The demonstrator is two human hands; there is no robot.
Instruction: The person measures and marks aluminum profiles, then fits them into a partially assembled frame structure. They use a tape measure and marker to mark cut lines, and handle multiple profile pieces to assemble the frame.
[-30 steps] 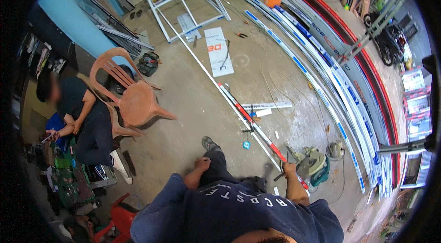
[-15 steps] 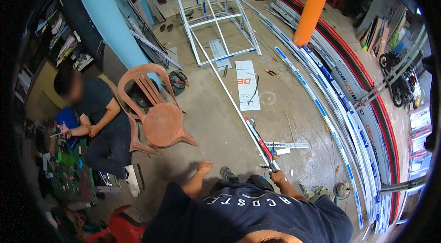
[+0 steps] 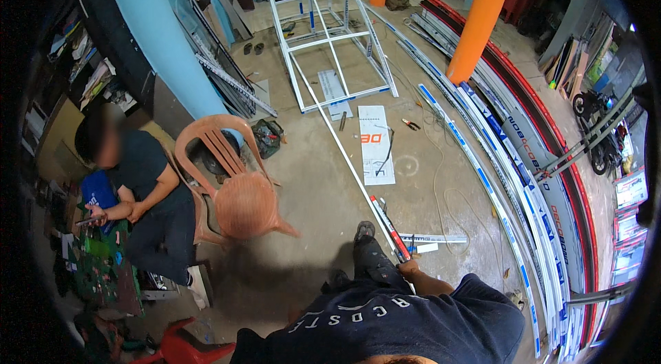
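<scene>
My right hand point(image 3: 409, 268) is low in the view, at the near end of a red-and-black bar point(image 3: 391, 230). Its fingers look closed, but what is inside them is hidden. Alongside that bar runs a long, thin white metal bar point(image 3: 344, 147), reaching back to a white metal frame point(image 3: 330, 40) on the floor. Just right of the hand lie a flat printed strip point(image 3: 441, 239) and a small white piece point(image 3: 427, 248). My left hand is out of sight behind my dark shirt.
A brown plastic chair point(image 3: 244, 202) stands left, beside a seated person point(image 3: 148, 185) with a phone. Pliers point(image 3: 411, 124) and a white printed panel point(image 3: 375, 157) lie ahead. Long profiles point(image 3: 509, 157) line the right, past an orange pillar point(image 3: 482, 20). A red chair point(image 3: 189, 347) is lower left.
My left hand has dropped out of view. My right hand has slid slightly forward along the bars, and the dark tool by it no longer shows. One foot has stepped forward.
</scene>
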